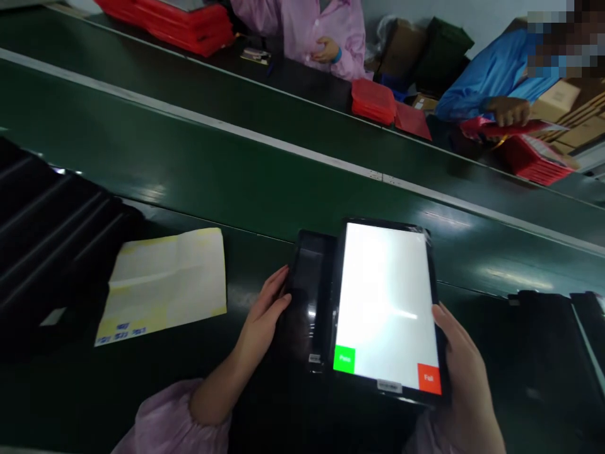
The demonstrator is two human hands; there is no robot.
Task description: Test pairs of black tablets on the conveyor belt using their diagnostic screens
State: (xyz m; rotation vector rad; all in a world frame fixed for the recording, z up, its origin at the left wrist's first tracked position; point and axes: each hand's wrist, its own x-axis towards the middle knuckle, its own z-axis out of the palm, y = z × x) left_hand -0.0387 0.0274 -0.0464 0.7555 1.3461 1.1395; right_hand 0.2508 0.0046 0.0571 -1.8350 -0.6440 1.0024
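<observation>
A tablet with a lit white screen (385,296) is tilted toward me, with a green "Pass" box at its lower left and a red "Fail" box at its lower right. My right hand (466,366) grips its right edge, thumb on the front and the other fingers hidden behind. Just left of it is a second tablet with a dark screen (309,296), partly covered by the lit one. My left hand (265,315) is closed at the dark tablet's left edge, thumb toward the front. Each tablet carries a small label near its bottom edge.
A creased paper sheet (167,284) with blue writing lies to the left, beside a row of black items (57,233). More black devices (543,353) are at right. Across the green conveyor (227,170), two people work near red sleeves (373,101) and cardboard boxes (401,50).
</observation>
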